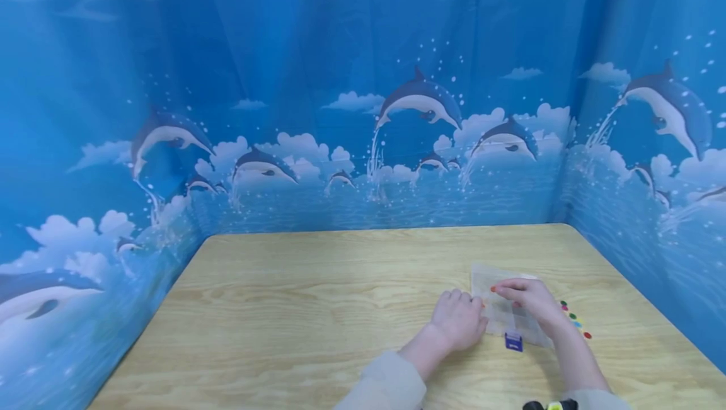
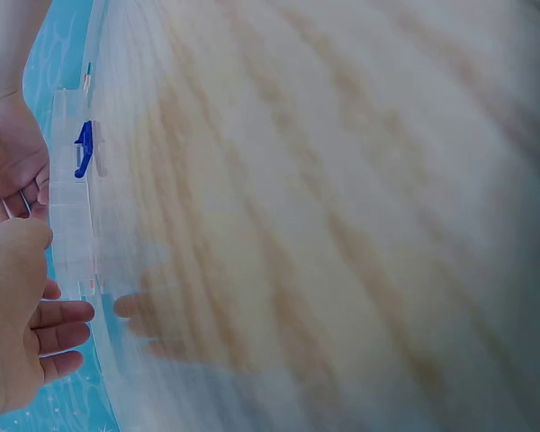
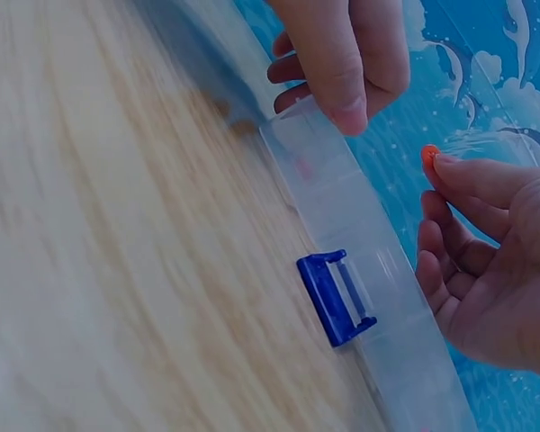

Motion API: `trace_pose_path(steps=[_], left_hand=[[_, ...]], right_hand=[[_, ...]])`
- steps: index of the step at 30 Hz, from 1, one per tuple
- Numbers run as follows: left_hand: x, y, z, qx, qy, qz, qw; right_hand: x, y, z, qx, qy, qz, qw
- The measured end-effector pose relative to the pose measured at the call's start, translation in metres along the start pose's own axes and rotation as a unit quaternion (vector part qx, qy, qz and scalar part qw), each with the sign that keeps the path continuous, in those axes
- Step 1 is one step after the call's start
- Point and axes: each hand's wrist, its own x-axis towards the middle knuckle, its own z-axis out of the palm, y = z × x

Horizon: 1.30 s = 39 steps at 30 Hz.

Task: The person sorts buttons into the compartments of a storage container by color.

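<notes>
A clear plastic compartment box with a blue latch lies on the right part of the table. My right hand is over it, pinching a small orange button between thumb and index finger; the other fingers curl loosely below. At the box's left end rests my left hand, its thumb near the corner and its relaxed fingers beside the end wall. A reddish piece shows faintly through the box wall near that hand.
Several small coloured buttons, red, green and blue among them, lie on the wooden table right of the box. A blue curtain printed with dolphins hangs behind and beside the table. A black and yellow object shows at the right sleeve.
</notes>
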Motion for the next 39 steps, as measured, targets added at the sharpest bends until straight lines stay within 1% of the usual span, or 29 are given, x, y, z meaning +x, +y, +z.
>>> trace_pose_path(steps=[7,14,26,34,37,39], left_hand=[[-0.001,0.000,-0.001,0.003,0.000,0.000,1.0000],[-0.001,0.000,-0.002,-0.003,-0.002,-0.002,1.0000],[-0.001,0.000,-0.002,-0.005,-0.002,-0.002,1.0000],[-0.001,0.000,-0.002,-0.019,0.000,-0.003,0.9998],[-0.001,0.000,-0.002,-0.021,0.000,-0.005,0.9998],[-0.001,0.000,-0.002,-0.022,0.000,-0.005,0.9997]], right_hand=[[0.000,-0.002,0.003,0.002,0.009,0.006,1.000],[0.001,-0.003,0.004,-0.013,0.009,0.011,1.000],[-0.002,-0.005,0.004,-0.036,0.026,-0.008,0.999],[-0.005,0.000,0.000,-0.003,0.041,-0.014,0.999],[-0.007,0.002,-0.005,0.018,0.045,-0.013,0.999],[-0.008,0.005,-0.010,0.045,0.045,-0.017,0.998]])
